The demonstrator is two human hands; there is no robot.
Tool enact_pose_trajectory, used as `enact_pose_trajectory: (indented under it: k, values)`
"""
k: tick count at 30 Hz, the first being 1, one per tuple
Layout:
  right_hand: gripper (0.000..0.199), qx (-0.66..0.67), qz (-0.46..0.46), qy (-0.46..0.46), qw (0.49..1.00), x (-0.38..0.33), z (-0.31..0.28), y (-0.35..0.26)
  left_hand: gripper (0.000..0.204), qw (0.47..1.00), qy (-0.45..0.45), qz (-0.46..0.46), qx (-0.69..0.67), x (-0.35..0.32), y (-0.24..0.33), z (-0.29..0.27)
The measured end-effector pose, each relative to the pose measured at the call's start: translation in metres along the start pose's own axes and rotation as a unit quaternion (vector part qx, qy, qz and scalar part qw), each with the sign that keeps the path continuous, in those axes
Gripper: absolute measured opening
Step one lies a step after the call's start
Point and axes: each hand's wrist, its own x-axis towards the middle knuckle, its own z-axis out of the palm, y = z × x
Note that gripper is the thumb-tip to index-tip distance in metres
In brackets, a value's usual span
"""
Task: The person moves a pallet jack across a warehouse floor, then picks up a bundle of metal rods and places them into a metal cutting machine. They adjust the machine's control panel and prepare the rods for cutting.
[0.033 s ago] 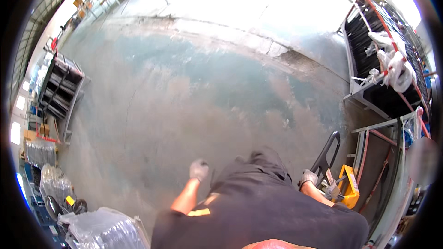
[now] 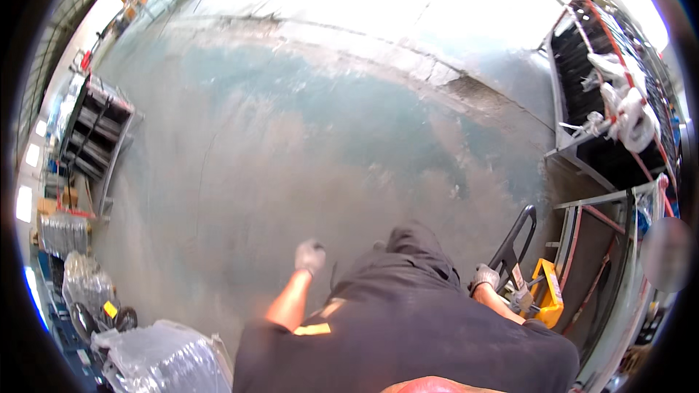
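My left hand (image 2: 310, 257), in a pale glove with dark patches, is held out over the floor at my left side. Its fingers look curled in and nothing shows in them. On the other side, my gloved right hand (image 2: 485, 277) is closed at the near end of a black loop handle (image 2: 514, 236). That handle belongs to what looks like a pallet truck, whose yellow body (image 2: 551, 292) stands just to the right of my forearm. Part of the grip is hidden by the hand itself.
Metal racks stand on the right: an open frame (image 2: 579, 207) close by and a loaded one (image 2: 575, 80) with white plastic wrap beyond. A dark shelved cart (image 2: 98, 135) is at the left. Plastic-wrapped goods (image 2: 164, 364) lie near left. A broken seam (image 2: 437, 75) crosses the concrete floor.
My left hand has shifted slightly forward and to the left. My right hand stays at the black handle, and the surroundings have moved only a little in the picture.
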Motion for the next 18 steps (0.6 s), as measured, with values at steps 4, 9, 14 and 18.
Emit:
enact_pose_trajectory:
  k: [4, 9, 14, 18]
  values:
    - [0.038, -0.004, 0.006, 0.026, 1.0, -0.068, 0.022, -0.039, 0.02, 0.988, 0.051, -0.025, -0.143, 0.06, 0.041, -0.08]
    - [0.027, -0.004, 0.024, -0.006, 1.0, -0.126, 0.043, -0.1, 0.022, 0.99, 0.039, -0.004, -0.136, 0.118, 0.062, -0.088]
    - [0.024, 0.068, 0.044, 0.009, 0.997, -0.171, 0.147, -0.185, 0.027, 0.991, -0.12, 0.018, -0.065, 0.187, 0.064, -0.156]
    - [0.025, 0.071, 0.057, 0.026, 0.995, -0.223, 0.201, -0.207, 0.028, 0.988, -0.151, 0.01, -0.026, 0.206, 0.011, -0.203]
